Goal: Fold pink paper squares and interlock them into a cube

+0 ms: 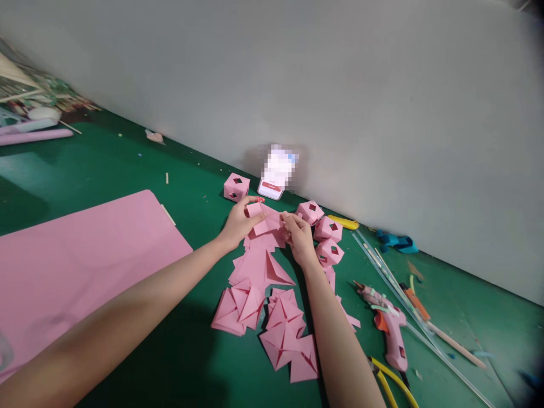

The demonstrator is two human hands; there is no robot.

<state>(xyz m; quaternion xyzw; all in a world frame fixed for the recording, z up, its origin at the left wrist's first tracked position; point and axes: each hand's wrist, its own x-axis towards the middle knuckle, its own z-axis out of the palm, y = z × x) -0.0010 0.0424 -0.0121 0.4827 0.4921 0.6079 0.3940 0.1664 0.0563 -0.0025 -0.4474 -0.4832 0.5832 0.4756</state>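
Between my two hands is a partly folded piece of pink paper, held above a heap of other pink pieces. My left hand grips its left side, thumb on the near face and fingers behind. On the right edge, my right hand pinches the paper with bent fingers. Below lie pink folded papers in overlapping stacks. A finished-looking hollow pink paper shape stands beyond my left hand, and several alike, such as this pink paper shape, sit right of my right hand.
A phone leans on the grey wall. Large pink sheets cover the left of the green table. At right lie a pink glue gun, yellow-handled pliers, clear sticks and a yellow tool.
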